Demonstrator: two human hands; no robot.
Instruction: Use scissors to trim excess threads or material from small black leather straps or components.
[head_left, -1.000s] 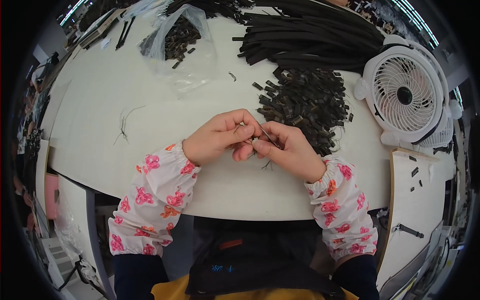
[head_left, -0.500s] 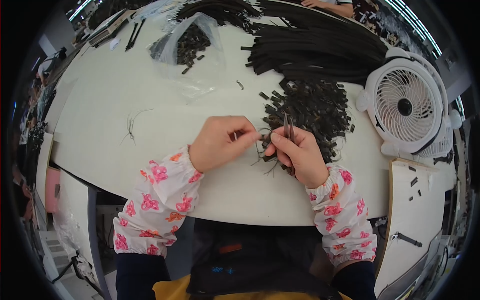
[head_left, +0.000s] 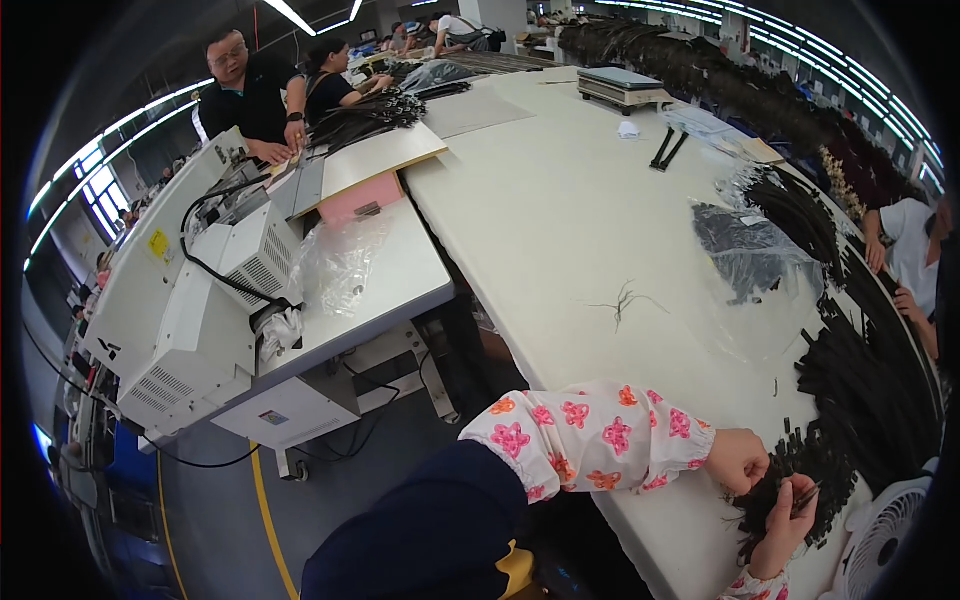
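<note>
Both my hands are at the lower right, over the front edge of the white table (head_left: 560, 220). My left hand (head_left: 738, 458), in a white sleeve with pink flowers, is closed and pinches thin dark strands (head_left: 745, 500). My right hand (head_left: 783, 522) sits just below it, fingers closed on a small thin black strip (head_left: 806, 494). Both hands rest against a heap of short black strips (head_left: 830, 460) on the table.
A white fan (head_left: 890, 545) stands at the lower right. A clear bag of black pieces (head_left: 750, 260) and loose strands (head_left: 625, 297) lie mid-table. A white machine (head_left: 200, 300) with cables is at the left. Other people (head_left: 250, 95) work at the back, and another person (head_left: 905, 250) at the right.
The view has swung left, so my hands now sit at the lower right and the machine and aisle are in sight. My hands stay close together on the strands.
</note>
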